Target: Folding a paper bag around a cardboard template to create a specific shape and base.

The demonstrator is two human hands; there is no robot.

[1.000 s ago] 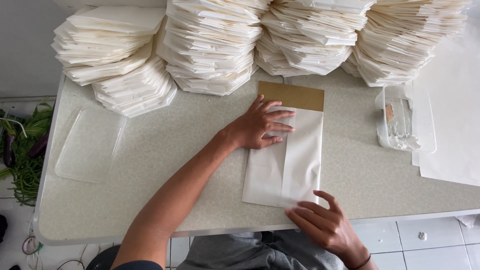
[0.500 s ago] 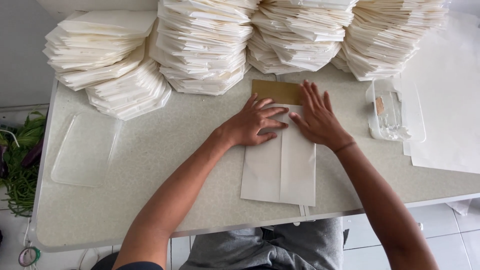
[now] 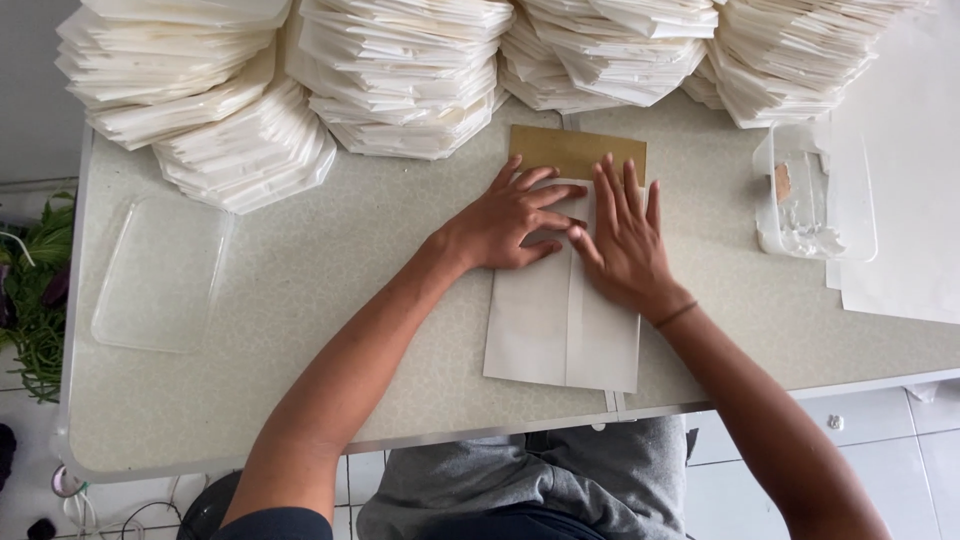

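A folded white paper sheet (image 3: 545, 330) lies on the speckled table (image 3: 330, 290), wrapped around a brown cardboard piece (image 3: 565, 150) that sticks out at its far end. My left hand (image 3: 505, 222) presses flat on the paper's upper left part, fingers spread. My right hand (image 3: 625, 240) lies flat beside it on the upper right flap, fingers pointing away from me. The thumbs nearly meet over the centre seam. Neither hand grips anything.
Tall fanned stacks of white paper bags (image 3: 400, 70) line the table's far edge. A clear plastic lid (image 3: 160, 275) lies at the left. A clear tub of glue (image 3: 810, 195) stands at the right, beside large white sheets (image 3: 910, 180). A green plant (image 3: 35, 290) is on the floor.
My right hand came up from the paper's near corner to its upper right part and now lies flat beside the left hand. The right flap has been folded over.
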